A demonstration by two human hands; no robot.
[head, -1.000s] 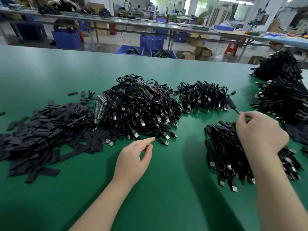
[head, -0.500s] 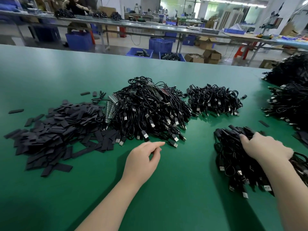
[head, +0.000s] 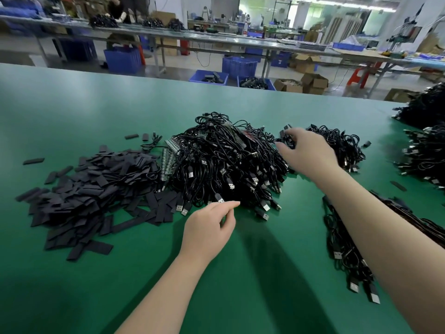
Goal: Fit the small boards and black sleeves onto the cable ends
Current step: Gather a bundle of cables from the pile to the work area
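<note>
The green bench (head: 101, 112) carries several stocks of parts. At the 9 o'clock side lies a loose heap of flat black sleeves (head: 91, 189), with a few strays beyond its far edge. Just right of that heap, partly buried under cable, stand strips of small boards (head: 169, 155). The centre is taken by the main cable pile (head: 226, 162), its metal plug ends pointing toward 6 o'clock. A smaller cable bundle (head: 337, 143) lies at 1 o'clock of the main pile. A further cable bundle (head: 346, 256) lies at 4 o'clock, partly covered by the right forearm. More cable heaps (head: 426, 153) sit at the 3 o'clock edge of the bench.

The left hand (head: 209, 230) hovers at the 6 o'clock edge of the main cable pile. Its grip is loosely curled, thumb and forefinger extended toward the plug ends; it holds nothing visible.

The right hand (head: 305, 150) reaches across to the gap between the main pile and the smaller bundle. Its fingers are bent downward onto dark cable ends there. Motion blur hides the fingertips, so whether the grip pinches a cable cannot be told.

Beyond the bench, blue crates (head: 239, 66) and cardboard boxes (head: 313, 83) stand on the floor.
</note>
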